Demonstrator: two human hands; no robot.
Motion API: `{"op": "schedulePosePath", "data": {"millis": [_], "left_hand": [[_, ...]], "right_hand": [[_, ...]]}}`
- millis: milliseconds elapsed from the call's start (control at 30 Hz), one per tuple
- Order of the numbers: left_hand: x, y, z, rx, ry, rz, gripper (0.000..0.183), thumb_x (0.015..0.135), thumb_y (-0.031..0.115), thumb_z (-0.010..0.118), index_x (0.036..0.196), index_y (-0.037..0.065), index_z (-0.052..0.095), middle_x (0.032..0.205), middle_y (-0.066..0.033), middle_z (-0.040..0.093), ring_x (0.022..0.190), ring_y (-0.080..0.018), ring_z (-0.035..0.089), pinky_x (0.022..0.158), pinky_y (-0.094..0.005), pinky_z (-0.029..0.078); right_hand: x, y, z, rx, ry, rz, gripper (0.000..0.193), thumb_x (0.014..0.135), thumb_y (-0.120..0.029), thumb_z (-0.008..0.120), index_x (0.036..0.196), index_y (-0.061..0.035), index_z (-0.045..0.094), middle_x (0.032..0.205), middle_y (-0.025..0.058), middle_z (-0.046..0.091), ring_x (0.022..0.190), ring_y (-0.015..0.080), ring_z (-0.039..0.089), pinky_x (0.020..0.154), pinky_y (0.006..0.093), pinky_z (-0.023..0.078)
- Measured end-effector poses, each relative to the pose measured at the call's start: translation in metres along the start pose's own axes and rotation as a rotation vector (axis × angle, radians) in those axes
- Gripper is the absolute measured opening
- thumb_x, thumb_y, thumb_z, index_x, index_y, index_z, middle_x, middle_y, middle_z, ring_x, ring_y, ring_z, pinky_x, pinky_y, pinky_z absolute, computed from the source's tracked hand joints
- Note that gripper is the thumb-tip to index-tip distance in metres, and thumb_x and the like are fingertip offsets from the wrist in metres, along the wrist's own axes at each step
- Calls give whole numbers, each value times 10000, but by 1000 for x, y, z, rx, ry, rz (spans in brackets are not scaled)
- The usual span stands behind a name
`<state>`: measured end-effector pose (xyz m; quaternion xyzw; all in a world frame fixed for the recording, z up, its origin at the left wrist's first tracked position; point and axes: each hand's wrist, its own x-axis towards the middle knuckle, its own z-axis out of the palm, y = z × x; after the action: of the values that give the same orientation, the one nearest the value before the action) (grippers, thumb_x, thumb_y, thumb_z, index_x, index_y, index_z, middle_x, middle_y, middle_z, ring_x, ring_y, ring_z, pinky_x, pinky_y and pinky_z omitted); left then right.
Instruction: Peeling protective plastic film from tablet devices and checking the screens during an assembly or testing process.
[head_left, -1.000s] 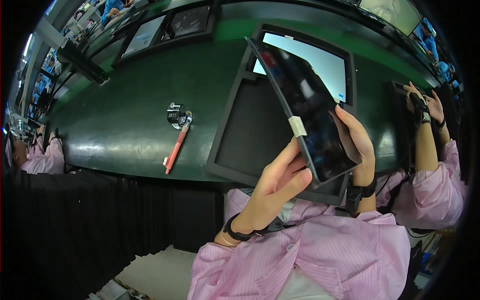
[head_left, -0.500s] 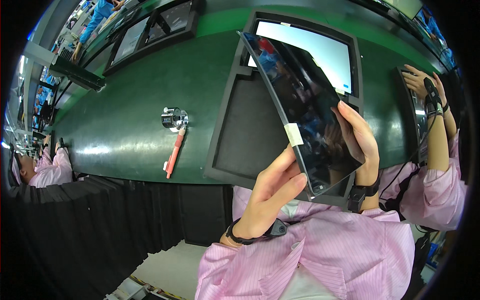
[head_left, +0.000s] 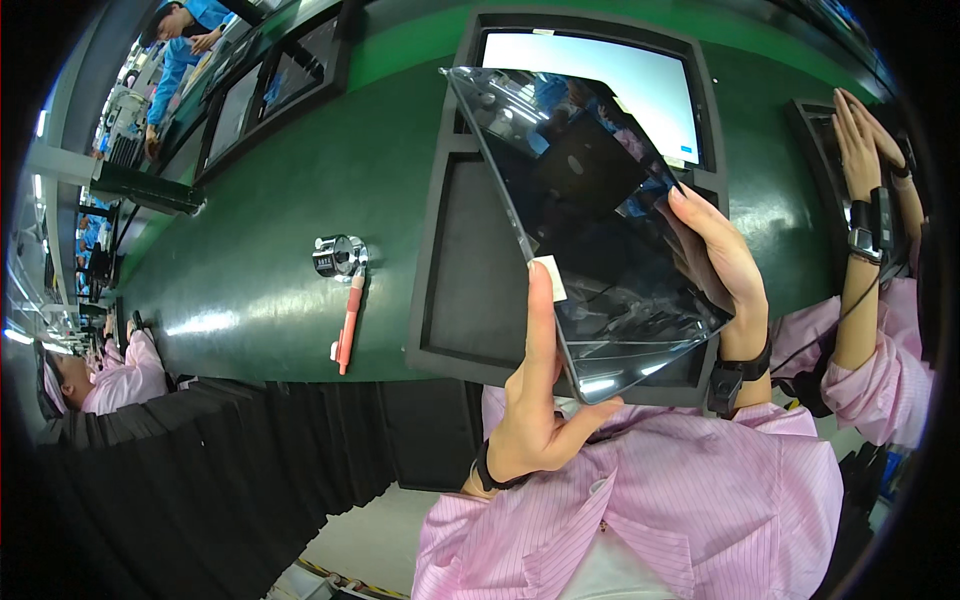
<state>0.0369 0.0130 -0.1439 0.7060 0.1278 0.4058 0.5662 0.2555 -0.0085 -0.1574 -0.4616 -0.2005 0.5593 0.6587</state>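
Observation:
A thin, glossy dark display panel [head_left: 590, 230] is held tilted above a black foam tray. My right hand [head_left: 725, 255] grips its right edge, the thumb at the edge and the other fingers mostly hidden behind. At the lower left corner, my left hand [head_left: 535, 415] holds the panel too; its index finger lies stretched along the left edge with the tip on a pale tape tab [head_left: 551, 278], and its thumb is by the bottom edge. Behind the panel, the tray [head_left: 432, 270] has a dark recess and, at its far end, a lit white screen [head_left: 600, 65].
Left of the tray, a silver-and-black tally counter [head_left: 338, 257] and a coral pen [head_left: 347, 325] lie on the green table [head_left: 250, 230]. Another tray with dark panels [head_left: 265, 95] stands at the far left. To the right, a co-worker's hands [head_left: 860, 145] are over another tray.
The panel has swung slightly left and turned, its face reflecting differently. My left index finger has straightened up onto the tape tab. At right, the co-worker's hands have come together.

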Motion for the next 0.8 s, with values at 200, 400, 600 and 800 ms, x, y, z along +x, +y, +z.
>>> {"op": "schedulePosePath", "data": {"millis": [200, 400, 600, 800], "left_hand": [[1, -5, 3, 4, 37, 26, 858, 788, 65, 570, 1339, -95, -68, 1383, -263, 214, 1138, -257, 465, 927, -308, 363], [3, -4, 0, 106, 21, 34, 852, 789, 59, 562, 1337, -98, -71, 1390, -260, 195, 1150, -271, 456, 940, -316, 354], [10, -3, 2, 151, 31, 43, 902, 746, 32, 626, 1339, -103, -40, 1259, -264, 411, 1051, -277, 542, 875, -307, 421], [7, 1, 7, 216, 76, 33, 915, 723, 8, 643, 1341, -99, -22, 1280, -273, 379, 1067, -289, 533, 873, -311, 427]], "right_hand": [[1, 0, 4, 9, 21, -22, 413, 892, -193, 507, 1220, 47, 428, 1191, 71, 500, 1110, 109, 444, 991, 228, 305], [4, 1, -2, 5, 6, -55, 416, 885, -201, 522, 1215, 37, 436, 1176, 63, 507, 1089, 96, 457, 978, 219, 318], [4, -1, 0, -19, -5, -54, 427, 882, -211, 529, 1214, 41, 436, 1173, 61, 507, 1084, 92, 455, 972, 217, 316], [1, 3, -3, 67, 1, -6, 356, 870, -177, 542, 1161, 22, 491, 1003, 51, 585, 861, 84, 563, 750, 213, 452]]}}
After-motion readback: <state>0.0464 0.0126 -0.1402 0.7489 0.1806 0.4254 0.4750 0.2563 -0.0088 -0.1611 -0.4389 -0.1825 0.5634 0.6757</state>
